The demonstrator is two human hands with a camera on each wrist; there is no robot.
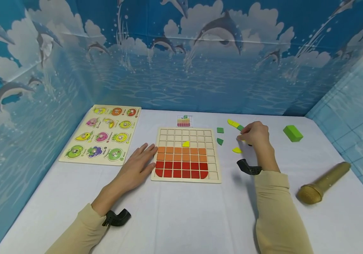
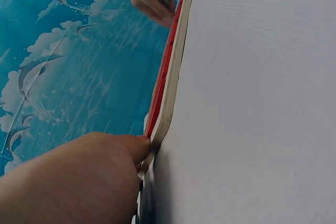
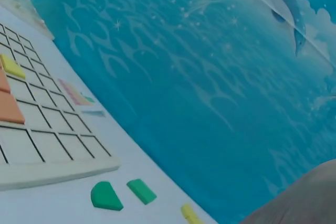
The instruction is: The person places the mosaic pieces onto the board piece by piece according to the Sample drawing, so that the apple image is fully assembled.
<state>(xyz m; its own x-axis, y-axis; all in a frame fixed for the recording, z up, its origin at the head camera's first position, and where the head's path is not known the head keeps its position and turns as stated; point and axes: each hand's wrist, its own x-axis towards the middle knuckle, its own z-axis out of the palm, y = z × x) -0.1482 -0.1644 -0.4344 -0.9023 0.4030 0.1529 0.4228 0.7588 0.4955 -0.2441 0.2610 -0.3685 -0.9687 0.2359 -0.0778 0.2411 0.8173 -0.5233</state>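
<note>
A wooden grid board (image 1: 213, 155) lies mid-table, its lower rows filled with red tiles (image 1: 181, 170) and orange tiles (image 1: 181, 153). One yellow tile (image 1: 186, 144) sits just above the orange ones. My left hand (image 1: 135, 168) rests at the board's left edge, fingers extended; its thumb touches the edge in the left wrist view. Right of the board, my right hand (image 1: 257, 134) is lowered over loose pieces, fingers bent. Yellow shows under its fingertips, but whether they pinch a piece is unclear. Nearby lie green pieces (image 1: 220, 130) and a yellow rounded piece (image 1: 236, 150).
A fruit picture board (image 1: 102, 135) lies at the left. Behind the grid board is a small pattern card (image 1: 184, 121). A green block (image 1: 293, 133) and a gold microphone (image 1: 322, 183) lie at the right. A dolphin-printed curtain (image 1: 181, 84) borders the table's back and sides.
</note>
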